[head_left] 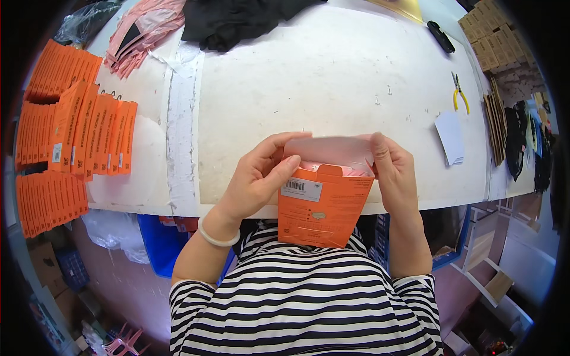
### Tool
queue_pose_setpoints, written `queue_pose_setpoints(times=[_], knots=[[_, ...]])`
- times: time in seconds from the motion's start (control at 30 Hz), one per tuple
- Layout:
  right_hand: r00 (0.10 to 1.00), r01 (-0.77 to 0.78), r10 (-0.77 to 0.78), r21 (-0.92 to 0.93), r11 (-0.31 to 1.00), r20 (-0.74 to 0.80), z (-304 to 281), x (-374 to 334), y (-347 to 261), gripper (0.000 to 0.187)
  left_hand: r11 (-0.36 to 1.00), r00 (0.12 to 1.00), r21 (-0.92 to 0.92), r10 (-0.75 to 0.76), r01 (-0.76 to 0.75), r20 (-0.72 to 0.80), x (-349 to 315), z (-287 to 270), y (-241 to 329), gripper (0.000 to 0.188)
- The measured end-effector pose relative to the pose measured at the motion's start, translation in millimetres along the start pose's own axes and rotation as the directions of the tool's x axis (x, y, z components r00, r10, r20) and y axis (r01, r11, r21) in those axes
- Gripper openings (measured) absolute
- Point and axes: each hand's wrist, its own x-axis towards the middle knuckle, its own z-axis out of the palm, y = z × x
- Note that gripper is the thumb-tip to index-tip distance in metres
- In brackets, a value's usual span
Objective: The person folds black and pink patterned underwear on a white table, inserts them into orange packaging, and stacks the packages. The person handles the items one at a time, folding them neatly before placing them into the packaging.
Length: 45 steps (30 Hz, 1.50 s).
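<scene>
An orange cardboard box (pixel 323 207) with a white barcode label is held upright against the table's front edge, close to my body. Its top flap (pixel 332 148) stands raised, showing a pale inner side. Pink folded material (pixel 338 169) shows inside the opening. My left hand (pixel 258 178) grips the box's upper left corner, thumb in front near the opening and fingers behind the flap. At the upper right corner, my right hand (pixel 392 172) pinches the flap's edge and box side between thumb and fingers.
Rows of orange boxes (pixel 89 130) stand at the left. Pink garments (pixel 148 29) and black cloth (pixel 243 21) lie at the back. Yellow-handled pliers (pixel 460 98), white cards (pixel 449 139) and a black tool (pixel 440 37) lie right. A blue bin (pixel 155 246) sits below the table edge.
</scene>
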Motion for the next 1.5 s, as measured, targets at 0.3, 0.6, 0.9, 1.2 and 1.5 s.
queue_pose_setpoints(times=[0.3,0.6,0.9,1.2,1.5], knots=[[0.989,-0.134,0.136,-0.024,0.991,0.057,-3,-6,-19,0.027,0.968,0.968,0.009,-0.249,0.249,-0.032,20,5,11,0.027],[0.982,-0.083,0.086,-0.025,0.996,0.167,-21,-10,-14,0.016,0.956,0.948,0.020,-0.292,0.292,0.126,26,-3,18,0.034],[0.983,-0.033,0.036,-0.020,0.999,0.177,-25,-8,-9,0.014,0.942,0.930,0.001,-0.333,0.336,0.157,32,-6,21,0.036],[0.987,-0.066,0.068,-0.017,0.998,0.146,-24,-7,-1,0.014,0.904,0.897,-0.035,-0.416,0.425,0.150,39,-8,15,0.038],[0.984,0.152,-0.156,0.052,0.987,0.086,-24,-14,15,0.028,0.942,0.926,0.100,-0.334,0.320,0.175,29,-9,22,0.042]])
